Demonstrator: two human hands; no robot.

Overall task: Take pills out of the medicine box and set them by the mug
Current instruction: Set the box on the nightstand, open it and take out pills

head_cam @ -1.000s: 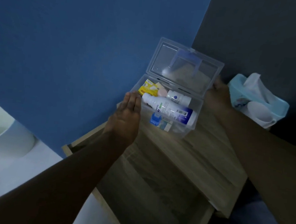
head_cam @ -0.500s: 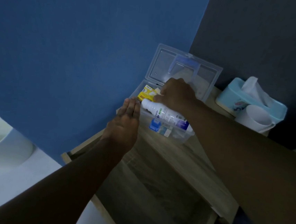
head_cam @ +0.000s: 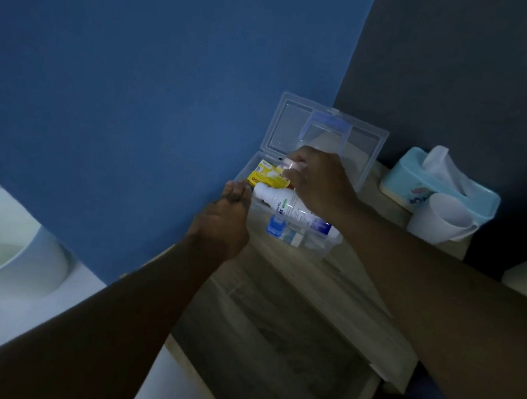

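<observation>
Our right hand [head_cam: 317, 180] pinches a small pale packet [head_cam: 291, 164] inside the open medicine box [head_cam: 331, 247] at the tabletop's [head_cam: 327, 289] back-left corner; our left hand [head_cam: 223, 218], fingers flat, steadies its side. We should lift straight up, clear of the white bottle [head_cam: 282, 202], toward the mug [head_cam: 440, 221].

Right hand [head_cam: 317, 180] covers the rear contents of the medicine box [head_cam: 303, 238]; the pale item at its fingertips is blurred, unidentifiable. Bottle [head_cam: 287, 206] label illegible. Both forearms cut off by frame edges.
</observation>
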